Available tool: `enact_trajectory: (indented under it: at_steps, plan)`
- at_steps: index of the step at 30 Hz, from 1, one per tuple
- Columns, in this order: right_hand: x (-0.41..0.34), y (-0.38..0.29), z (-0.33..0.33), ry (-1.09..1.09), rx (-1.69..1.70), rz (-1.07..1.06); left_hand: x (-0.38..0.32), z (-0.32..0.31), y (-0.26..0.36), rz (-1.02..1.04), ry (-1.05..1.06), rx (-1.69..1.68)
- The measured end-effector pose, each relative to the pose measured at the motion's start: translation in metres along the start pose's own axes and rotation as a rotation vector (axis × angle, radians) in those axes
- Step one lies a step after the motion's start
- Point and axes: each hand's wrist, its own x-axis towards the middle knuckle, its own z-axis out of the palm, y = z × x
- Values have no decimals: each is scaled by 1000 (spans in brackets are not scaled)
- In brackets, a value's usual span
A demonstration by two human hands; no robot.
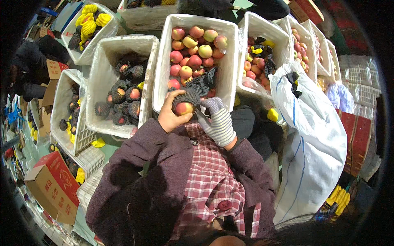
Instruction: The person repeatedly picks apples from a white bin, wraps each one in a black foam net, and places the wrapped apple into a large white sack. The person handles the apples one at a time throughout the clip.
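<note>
My bare left hand (171, 112) grips a red-and-yellow apple (184, 108) from its left side, above the near end of a white plastic crate (157, 89). A dark grey foam net sleeve (188, 97) covers the apple's upper part. My right hand (218, 120), in a striped knit glove, has its fingertips and thumb at the right edge of the sleeve. Loose apples (194, 61) lie inside the crate. Another dark foam net (202, 83) rests on them, just beyond my hands.
On the left, a crate (92, 80) holds apples in dark nets (118, 93). Another crate of apples (241, 55) stands on the right, with a bulging white woven sack (311, 147) nearer me. A cardboard box (55, 187) sits at lower left. Dark-clothed legs (27, 61) show farther left.
</note>
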Motion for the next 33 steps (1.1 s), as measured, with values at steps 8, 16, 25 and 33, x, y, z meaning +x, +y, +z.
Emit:
enact_trajectory:
  at_steps: [8, 16, 25, 33]
  plan:
    - [-11, -15, 16, -480, 343, -113, 19, -49, -68, 250, 392, 278]
    - [-40, 23, -9, -40, 607, 519, 45, -169, -196, -511, 733, 744]
    - [-54, 58, 6, 20, 596, 640, 105, -1, -189, 8, -169, 326]
    - [-56, 62, -6, -65, 385, 456, 112, 85, -244, -634, -217, 396]
